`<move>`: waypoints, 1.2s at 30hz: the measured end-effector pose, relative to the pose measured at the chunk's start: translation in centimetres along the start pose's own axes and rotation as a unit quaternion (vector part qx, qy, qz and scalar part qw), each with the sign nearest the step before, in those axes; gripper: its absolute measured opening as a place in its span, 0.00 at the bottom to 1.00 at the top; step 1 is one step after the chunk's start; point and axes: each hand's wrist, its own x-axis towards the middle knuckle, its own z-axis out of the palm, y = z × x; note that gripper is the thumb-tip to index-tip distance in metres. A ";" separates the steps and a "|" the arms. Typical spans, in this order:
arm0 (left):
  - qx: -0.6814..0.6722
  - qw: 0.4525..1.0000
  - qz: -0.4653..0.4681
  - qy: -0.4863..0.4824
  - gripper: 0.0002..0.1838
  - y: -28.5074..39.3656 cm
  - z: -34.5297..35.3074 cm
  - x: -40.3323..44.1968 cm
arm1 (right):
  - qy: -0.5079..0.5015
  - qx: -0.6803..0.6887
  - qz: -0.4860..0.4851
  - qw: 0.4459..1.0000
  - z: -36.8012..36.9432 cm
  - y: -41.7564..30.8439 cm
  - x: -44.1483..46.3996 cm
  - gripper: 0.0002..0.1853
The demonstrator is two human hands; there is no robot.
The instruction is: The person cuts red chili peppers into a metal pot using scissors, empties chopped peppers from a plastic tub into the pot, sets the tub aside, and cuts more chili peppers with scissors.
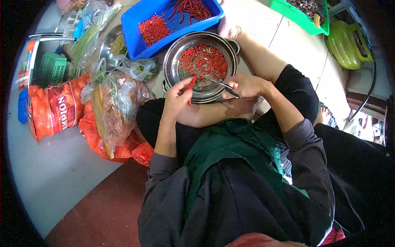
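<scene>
1. Head view: the left hand [177,95] grips a red chili [192,81] between thumb and fingers, over the near side of the pan [172,61].
2. The right hand [245,85] is closed around the handle of a knife [220,83], its blade pointing left toward the chili; whether the edge touches it, I cannot tell.
3. Cut pieces [205,59] lie spread across the pan, under both hands.
4. Just beyond the pan, the blue tub [128,33] holds a red heap [154,29] and whole chilies [192,11].
5. The chili looks slim and light; I judge it smooth-skinned, a little slippery, firm enough to hold straight yet easily crushed.
6. A light pinch near its lower end, fingertips clear of the blade, should suit it best; the knife is safest held by its dark handle.
</scene>
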 end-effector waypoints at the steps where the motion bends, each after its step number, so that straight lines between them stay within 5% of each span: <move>1: 0.000 1.000 0.003 0.001 0.21 0.0 0.1 0.0 | 0.001 0.002 -0.001 1.000 0.0 0.0 0.0 0.36; 24: -0.051 0.999 0.002 0.000 0.21 -0.7 0.7 0.1 | -0.012 -0.013 0.020 1.000 0.0 -0.3 0.3 0.37; 33: -0.053 0.998 -0.019 -0.010 0.22 -0.2 0.8 0.2 | -0.013 0.038 0.037 0.999 -0.8 -1.1 -0.4 0.29; 36: -0.064 0.998 -0.012 0.005 0.22 -0.5 0.7 0.3 | -0.015 0.004 0.059 0.998 -0.2 0.2 0.2 0.35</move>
